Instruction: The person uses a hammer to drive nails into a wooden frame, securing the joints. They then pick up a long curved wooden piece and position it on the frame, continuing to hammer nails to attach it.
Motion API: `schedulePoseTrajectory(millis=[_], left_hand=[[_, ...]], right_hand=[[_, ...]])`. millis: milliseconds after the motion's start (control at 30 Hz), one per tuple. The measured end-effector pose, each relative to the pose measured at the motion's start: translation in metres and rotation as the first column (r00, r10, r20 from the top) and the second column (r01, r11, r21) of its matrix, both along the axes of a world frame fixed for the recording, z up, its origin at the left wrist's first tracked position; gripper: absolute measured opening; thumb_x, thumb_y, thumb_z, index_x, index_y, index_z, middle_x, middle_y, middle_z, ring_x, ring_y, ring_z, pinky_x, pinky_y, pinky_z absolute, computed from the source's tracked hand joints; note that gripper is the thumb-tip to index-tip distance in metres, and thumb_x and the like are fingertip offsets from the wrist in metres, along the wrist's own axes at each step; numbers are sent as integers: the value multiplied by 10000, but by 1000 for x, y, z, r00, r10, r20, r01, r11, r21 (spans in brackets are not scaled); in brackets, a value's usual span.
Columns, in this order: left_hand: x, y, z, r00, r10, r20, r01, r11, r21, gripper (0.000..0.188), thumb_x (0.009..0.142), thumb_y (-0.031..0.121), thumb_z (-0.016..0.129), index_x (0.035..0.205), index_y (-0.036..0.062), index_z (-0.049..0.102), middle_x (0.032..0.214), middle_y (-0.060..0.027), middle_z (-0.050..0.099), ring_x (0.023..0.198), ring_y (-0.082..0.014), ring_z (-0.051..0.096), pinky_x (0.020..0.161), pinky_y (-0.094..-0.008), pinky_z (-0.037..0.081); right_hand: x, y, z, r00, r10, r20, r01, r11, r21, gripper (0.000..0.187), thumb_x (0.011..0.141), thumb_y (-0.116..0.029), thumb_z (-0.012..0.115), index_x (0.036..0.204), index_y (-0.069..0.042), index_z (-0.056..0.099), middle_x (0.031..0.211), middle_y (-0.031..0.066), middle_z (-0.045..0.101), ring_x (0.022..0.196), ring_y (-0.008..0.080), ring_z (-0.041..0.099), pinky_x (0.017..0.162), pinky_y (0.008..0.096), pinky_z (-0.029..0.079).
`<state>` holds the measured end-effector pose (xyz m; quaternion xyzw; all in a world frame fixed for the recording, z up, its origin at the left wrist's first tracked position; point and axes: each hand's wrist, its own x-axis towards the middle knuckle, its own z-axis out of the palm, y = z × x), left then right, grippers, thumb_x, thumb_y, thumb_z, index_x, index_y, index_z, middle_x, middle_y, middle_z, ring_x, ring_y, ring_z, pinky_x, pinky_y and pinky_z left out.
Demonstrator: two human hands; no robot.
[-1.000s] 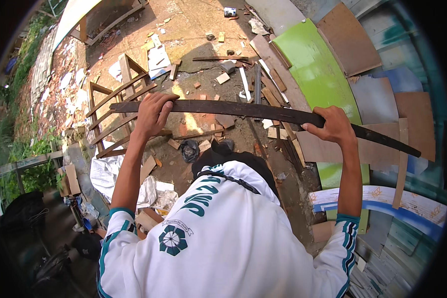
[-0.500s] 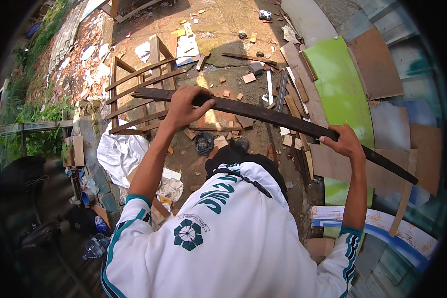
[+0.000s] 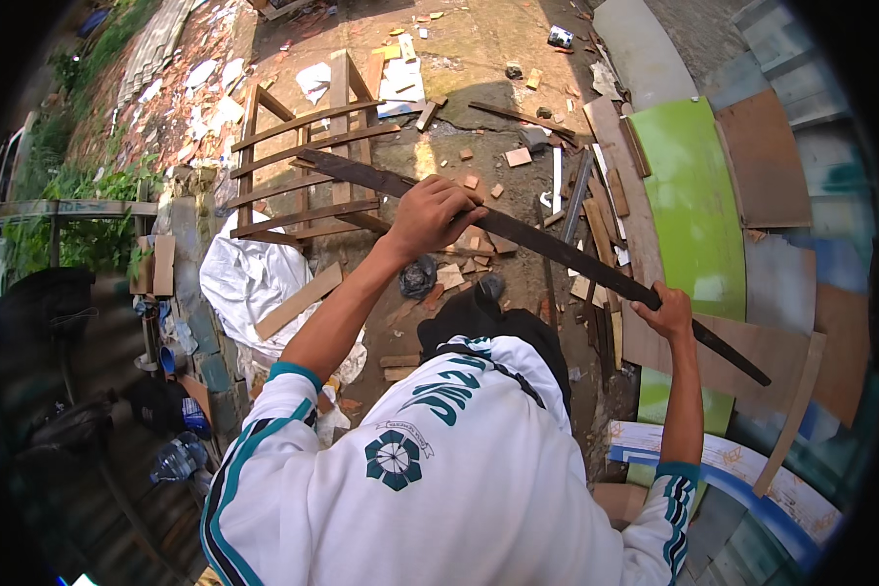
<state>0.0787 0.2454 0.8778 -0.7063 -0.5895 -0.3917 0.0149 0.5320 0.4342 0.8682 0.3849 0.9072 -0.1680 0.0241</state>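
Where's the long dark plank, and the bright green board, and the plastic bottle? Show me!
Long dark plank point(image 3: 559, 252): head view, its stretch between the two hands point(image 3: 434, 212) point(image 3: 667, 313).
Bright green board point(image 3: 695, 200): head view, middle of its upper part.
Plastic bottle point(image 3: 178, 457): head view, its clear side.

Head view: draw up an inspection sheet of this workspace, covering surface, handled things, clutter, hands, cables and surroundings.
Surface: littered, partly sunlit ground
Handled things: long dark wooden plank; its upper-left end overlaps a slatted wooden frame in view, contact unclear
Clutter: dark wood strip, black plastic bag, white sheeting
Hands: left hand grips the plank left of centre; right hand grips nearer its lower-right end
Cables: nothing clearly seen
Surroundings: green panel at right, plants at left
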Motion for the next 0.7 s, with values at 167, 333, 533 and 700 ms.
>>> schedulePoseTrajectory(millis=[167,333,533,700], left_hand=[[5,1,1,998,-59,0,59,998,36,216,816,168,801,768,98,602,870,-16,736,770,-196,673,698,-335,514],[-2,-7,-7,980,9,198,-33,992,121,137,844,119,765,871,75,638,938,-56,735,872,-219,676,847,-335,501],[-12,-14,-31,417,576,703,-832,553,41,433,954,230,680,1286,24,494,1283,-147,598,1148,-300,593,1032,-414,406],[3,-6,-27,-113,410,905,-465,783,-413,560,977,341,651,1348,-20,437,1233,-162,595,1115,-272,602,975,-423,479]], right_hand=[[10,-3,-20,1000,6,-31,-4,999,44,558,711,-555,786,722,-34,586,594,174,580,609,385,635,579,466,494],[16,-11,-29,996,24,-87,-14,994,111,540,733,-543,776,726,-33,599,595,170,586,597,383,633,571,467,491],[22,-19,-26,1000,-3,-22,6,993,118,530,750,-548,780,760,-43,620,624,172,621,614,393,646,562,468,505],[24,-24,-33,999,-24,-40,26,998,62,547,759,-575,765,805,-44,642,655,173,646,647,400,660,577,474,515]])
